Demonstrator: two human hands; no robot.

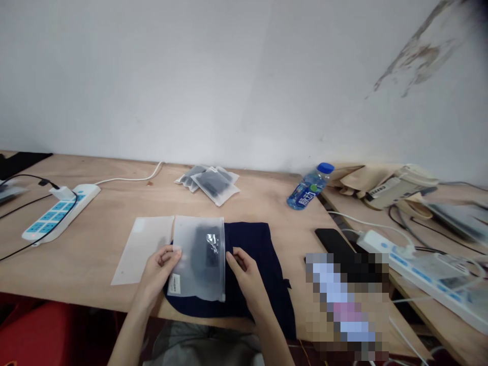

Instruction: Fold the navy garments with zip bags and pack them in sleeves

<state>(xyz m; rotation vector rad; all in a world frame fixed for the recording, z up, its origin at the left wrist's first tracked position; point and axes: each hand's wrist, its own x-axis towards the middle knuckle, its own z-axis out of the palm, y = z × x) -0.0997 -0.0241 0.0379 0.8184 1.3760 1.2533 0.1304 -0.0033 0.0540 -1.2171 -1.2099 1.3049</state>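
Note:
A frosted zip bag [194, 284] lies over a dark navy cloth [251, 239], its slider edge toward the right. Something dark shows through the bag, but its kind is blurred by the plastic. My left hand [162, 267] is closed on the bag's left edge, thumb on top, just above a small white label. At the opposite side, my right hand [246, 272] pinches the zip edge, with its fingers curled. Another flat frosted bag [143, 249] rests on the table to the left, partly behind my left hand.
Several filled frosted bags [215, 183] are piled near the wall. A blue-capped bottle [310, 188] stands tilted in view at the right. Power strips [61, 213] with cables flank the work area. A black phone-like object [339, 249] and a pixelated patch are on the right.

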